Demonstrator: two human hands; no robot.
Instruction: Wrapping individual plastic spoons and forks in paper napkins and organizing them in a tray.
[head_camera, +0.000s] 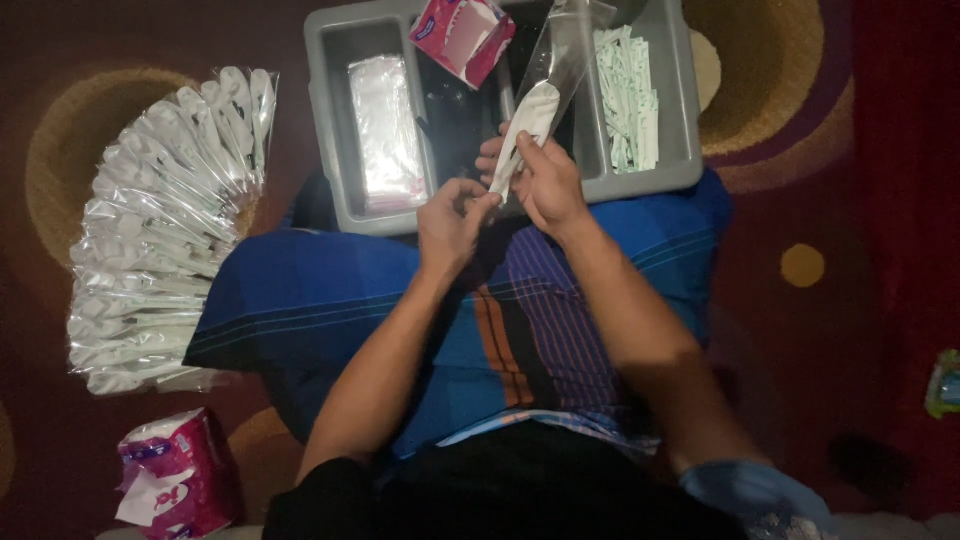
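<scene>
Both bare forearms reach away from the body and converge near the middle. The left hand (452, 222) has its back up, its fingers curled and pinched together at the tips. The right hand (545, 180), slightly farther out, is closed in a grip, thumb pointing far.
</scene>
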